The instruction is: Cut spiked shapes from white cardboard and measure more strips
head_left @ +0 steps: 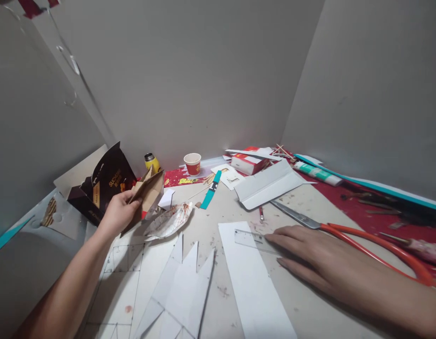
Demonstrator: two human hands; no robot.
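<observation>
My left hand is closed on the edge of a folded brown cardboard piece, raised beside a black printed box. Lying flat with fingers stretched, my right hand touches a clear plastic ruler. Under the ruler's far end is a long white paper strip. A white card piece with pointed tips lies left of the strip, over a sheet with pencilled lines. Orange-handled scissors rest just beyond my right hand, their blades partly under a creased white card.
A red paper cup and a yellow bottle stand by the back wall. A crumpled paper and a teal strip lie mid-table. Along the right side are a green-and-white tube and a teal-edged board. Grey walls enclose the table.
</observation>
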